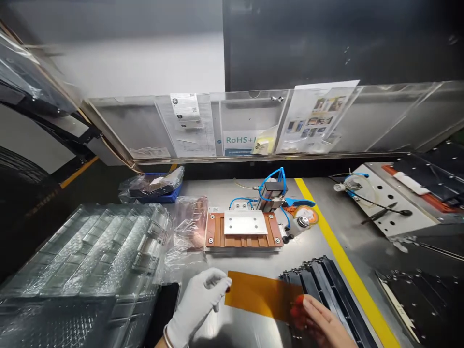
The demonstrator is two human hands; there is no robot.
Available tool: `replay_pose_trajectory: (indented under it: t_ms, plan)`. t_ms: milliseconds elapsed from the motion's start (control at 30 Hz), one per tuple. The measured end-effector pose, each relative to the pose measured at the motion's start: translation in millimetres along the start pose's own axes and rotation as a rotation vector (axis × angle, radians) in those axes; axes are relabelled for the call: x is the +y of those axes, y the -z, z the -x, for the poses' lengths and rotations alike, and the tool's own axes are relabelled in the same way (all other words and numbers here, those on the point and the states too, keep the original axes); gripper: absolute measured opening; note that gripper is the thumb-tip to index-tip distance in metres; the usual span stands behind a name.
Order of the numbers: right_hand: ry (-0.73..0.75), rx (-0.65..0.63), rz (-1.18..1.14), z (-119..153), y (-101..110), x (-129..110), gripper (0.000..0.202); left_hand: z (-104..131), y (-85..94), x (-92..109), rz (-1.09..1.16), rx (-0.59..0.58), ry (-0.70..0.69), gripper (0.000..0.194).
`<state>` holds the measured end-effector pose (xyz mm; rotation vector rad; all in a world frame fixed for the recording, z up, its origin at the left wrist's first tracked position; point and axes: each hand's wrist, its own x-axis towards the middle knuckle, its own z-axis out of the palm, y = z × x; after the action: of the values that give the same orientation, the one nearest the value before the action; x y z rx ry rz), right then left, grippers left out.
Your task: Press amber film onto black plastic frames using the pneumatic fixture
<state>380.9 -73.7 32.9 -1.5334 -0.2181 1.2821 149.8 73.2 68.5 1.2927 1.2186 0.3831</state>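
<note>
An amber, see-through film sheet (261, 296) is stretched between my two hands above the metal bench. My left hand (198, 300), in a white glove, pinches the sheet's left edge between thumb and fingertips. My bare right hand (321, 316) grips the right end, with its fingers showing through the film. Just beyond the sheet stands a brown fixture (217, 232) with a silver plate (245, 223) on top. To the right, the sheet partly covers a row of long black bars (331, 285).
Clear plastic trays (105, 246) are stacked at left, beside a clear bag (186, 232). A blue bin (170, 195) sits behind them. Blue air tubes and a bottle (302, 222) stand by the fixture. Yellow tape (339, 246) marks the bench; a perforated box (398, 203) is at right.
</note>
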Motion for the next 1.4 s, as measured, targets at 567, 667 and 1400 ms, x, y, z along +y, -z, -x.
replay_pose_trajectory:
  t_ms: [567,667,1400]
  plan:
    - [-0.002,-0.159,0.258,-168.9,-38.9,-63.1,0.047,-148.2,15.9,11.7,-0.025,-0.005,0.11,0.02]
    - [-0.012,-0.142,0.293,-188.2,-44.0,-67.6,0.041,-165.8,15.6,11.1,-0.104,0.031,0.122,0.021]
    - [-0.05,-0.176,0.671,-215.1,-42.5,-88.8,0.044,-181.2,19.1,16.5,-0.09,0.102,0.234,0.023]
